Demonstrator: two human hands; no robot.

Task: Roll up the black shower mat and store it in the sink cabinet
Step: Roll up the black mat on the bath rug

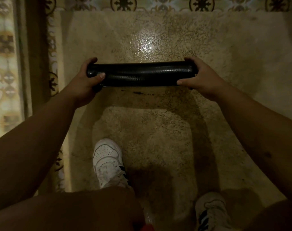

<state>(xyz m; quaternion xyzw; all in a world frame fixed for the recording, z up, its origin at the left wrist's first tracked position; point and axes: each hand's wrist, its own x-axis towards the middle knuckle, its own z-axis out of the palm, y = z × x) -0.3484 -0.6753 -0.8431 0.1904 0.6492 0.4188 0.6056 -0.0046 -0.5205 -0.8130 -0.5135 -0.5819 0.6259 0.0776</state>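
Observation:
The black shower mat (142, 74) is a tight glossy roll, lying crosswise in the middle of the head view, just above the speckled shower floor (158, 39). My left hand (87, 80) wraps its left end, thumb on top. My right hand (202, 79) clasps the right end. Both arms reach forward from the bottom corners. The sink cabinet is not in view.
Patterned tiled walls (3, 64) line the left side and the far edge (158, 4) of the shower floor. My feet in white sneakers, one (107, 160) at lower centre and one (212, 212) at lower right, stand on the wet floor below the roll.

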